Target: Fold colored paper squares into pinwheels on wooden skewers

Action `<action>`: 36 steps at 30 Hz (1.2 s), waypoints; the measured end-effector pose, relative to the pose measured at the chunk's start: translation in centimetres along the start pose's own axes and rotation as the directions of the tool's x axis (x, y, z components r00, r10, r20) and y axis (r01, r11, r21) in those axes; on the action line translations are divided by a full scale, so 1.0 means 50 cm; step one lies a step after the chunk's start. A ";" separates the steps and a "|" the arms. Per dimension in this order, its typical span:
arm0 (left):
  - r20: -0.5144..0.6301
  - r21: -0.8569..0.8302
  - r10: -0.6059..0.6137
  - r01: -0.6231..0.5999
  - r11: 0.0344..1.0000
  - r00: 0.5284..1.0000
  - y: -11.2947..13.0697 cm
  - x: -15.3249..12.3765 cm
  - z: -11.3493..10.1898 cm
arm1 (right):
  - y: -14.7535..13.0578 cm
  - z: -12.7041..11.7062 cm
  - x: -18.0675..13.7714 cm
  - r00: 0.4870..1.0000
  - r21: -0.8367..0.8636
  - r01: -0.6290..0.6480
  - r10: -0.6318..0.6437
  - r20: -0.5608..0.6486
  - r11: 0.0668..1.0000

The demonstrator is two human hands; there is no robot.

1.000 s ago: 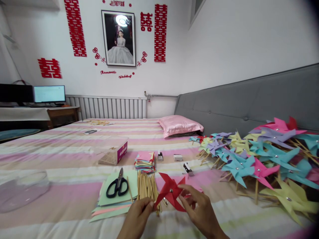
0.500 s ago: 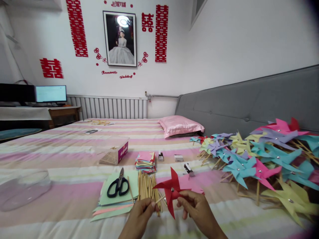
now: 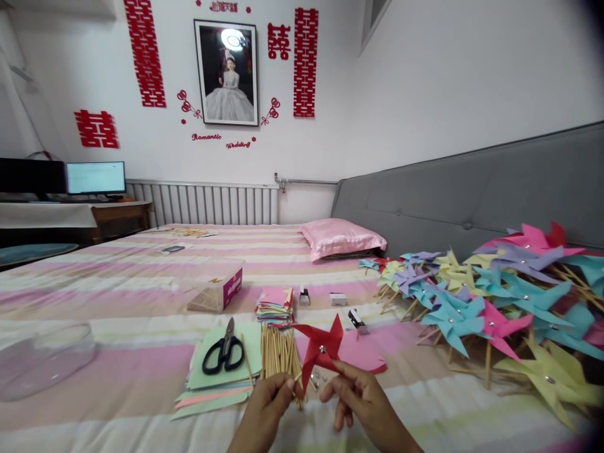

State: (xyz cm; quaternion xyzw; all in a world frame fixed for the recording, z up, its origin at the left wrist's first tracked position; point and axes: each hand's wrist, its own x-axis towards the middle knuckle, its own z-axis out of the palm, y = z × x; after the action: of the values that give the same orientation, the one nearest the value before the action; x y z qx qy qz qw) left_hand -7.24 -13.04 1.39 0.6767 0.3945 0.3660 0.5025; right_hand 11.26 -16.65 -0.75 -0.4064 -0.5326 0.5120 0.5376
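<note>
View: head camera, looking forward and down across a striped bed [image 3: 117, 296].
Left hand: the left hand [image 3: 264, 409] came in at 6 o'clock of the picture, thumb and fingertips pressed together on a thin wooden stick [image 3: 298, 377].
Right hand: the right hand [image 3: 363, 406] sat just at 3 o'clock of the left one, fingers loosely curled, forefinger tip at the lower blade of the red pinwheel [image 3: 323, 349]; whether it gripped the paper could not be told.
Red pinwheel: it stood raised above the bed between the two hands, at 12 o'clock of them, with a silver pin at its centre, and the stick ran down from it into the left hand.
Stick bundle: loose wooden sticks [image 3: 278, 352] lay on the bed just at 9 o'clock of the pinwheel.
Scissors: black-handled scissors [image 3: 224, 355] rested on green paper sheets [image 3: 207, 380], at 9 o'clock of the bundle.
Paper stack: coloured squares [image 3: 276, 306] were piled at 12 o'clock of the bundle.
Pink paper: a pink sheet [image 3: 365, 353] lay under and at 3 o'clock of the pinwheel.
Finished pinwheels: a many-coloured heap [image 3: 495, 302] filled the bed at 3 o'clock, well apart from the hands.
Pillow: a pink pillow [image 3: 340, 237] lay at 12 o'clock, against the grey headboard.
</note>
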 end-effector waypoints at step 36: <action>0.075 0.197 0.025 -0.039 0.980 0.997 0.001 -0.003 -0.023 | -0.020 -0.018 0.000 0.988 -0.193 -0.033 0.003 -0.152 0.981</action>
State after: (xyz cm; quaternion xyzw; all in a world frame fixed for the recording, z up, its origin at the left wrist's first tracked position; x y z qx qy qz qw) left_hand -8.34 -12.71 1.68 0.7423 0.3997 0.3084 0.4406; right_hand 12.24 -16.70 0.13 -0.4993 -0.5343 0.4302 0.5293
